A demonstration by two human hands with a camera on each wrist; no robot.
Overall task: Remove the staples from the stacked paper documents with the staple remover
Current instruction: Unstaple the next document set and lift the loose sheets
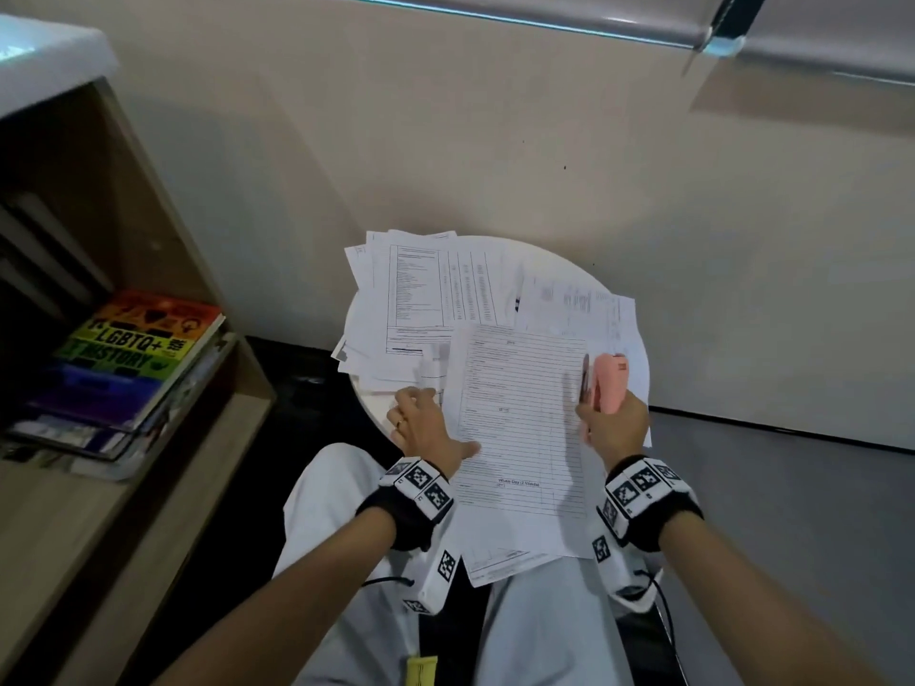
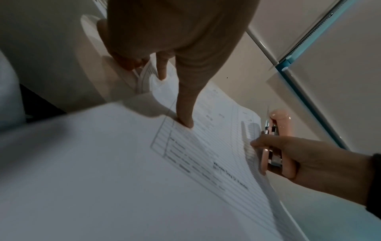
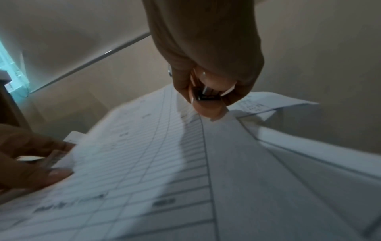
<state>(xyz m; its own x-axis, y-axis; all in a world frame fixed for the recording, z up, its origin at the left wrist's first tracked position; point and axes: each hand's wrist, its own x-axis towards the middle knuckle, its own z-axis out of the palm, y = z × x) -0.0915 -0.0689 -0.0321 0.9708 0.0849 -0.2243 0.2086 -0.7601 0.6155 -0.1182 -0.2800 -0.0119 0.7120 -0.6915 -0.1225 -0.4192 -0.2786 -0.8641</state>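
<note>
A lined form document [image 1: 520, 428] lies at the front of a small round white table [image 1: 554, 257] and hangs over my lap. My left hand [image 1: 426, 428] holds its left edge: the thumb [image 2: 185, 120] presses on top while the fingers [image 3: 45, 143] curl at the edge. My right hand [image 1: 611, 423] grips a pink staple remover [image 1: 610, 381] at the document's right edge. Its metal tip [image 2: 267, 124] points up along that edge, which bends upward under the right thumb [image 2: 255, 143]. No staple can be made out.
A loose pile of printed papers [image 1: 426, 294] covers the table's back left, and more sheets [image 1: 579, 304] lie at the back right. A wooden shelf with stacked books [image 1: 133, 358] stands at my left. A wall rises right behind the table.
</note>
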